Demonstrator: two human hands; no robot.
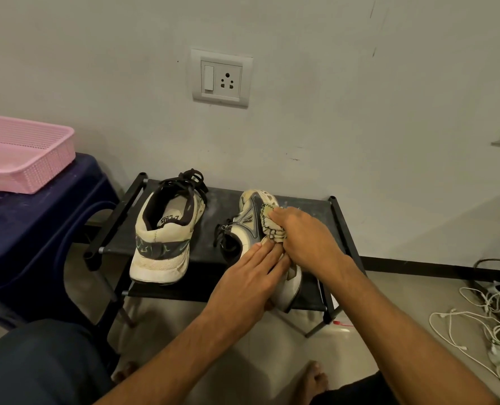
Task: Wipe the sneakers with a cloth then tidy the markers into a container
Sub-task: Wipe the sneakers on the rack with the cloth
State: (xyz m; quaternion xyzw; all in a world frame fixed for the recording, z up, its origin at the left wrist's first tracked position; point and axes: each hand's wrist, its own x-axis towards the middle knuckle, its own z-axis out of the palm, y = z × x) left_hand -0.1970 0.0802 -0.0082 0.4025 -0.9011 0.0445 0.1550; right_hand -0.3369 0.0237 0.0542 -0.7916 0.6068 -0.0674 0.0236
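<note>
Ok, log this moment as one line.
phase: wiping | right hand: cloth on grey sneaker | left hand: steadying it

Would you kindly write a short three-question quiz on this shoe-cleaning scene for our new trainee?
1. True or false: the right hand presses the cloth against the grey sneaker.
2. Where does the pink basket sit? A) on the black rack B) on the blue stool C) on the floor
3. Fill in: the left hand steadies the grey sneaker near its ____.

Key:
1. True.
2. B, on the blue stool; the black rack holds both sneakers, including the cream sneaker.
3. Heel.
</note>
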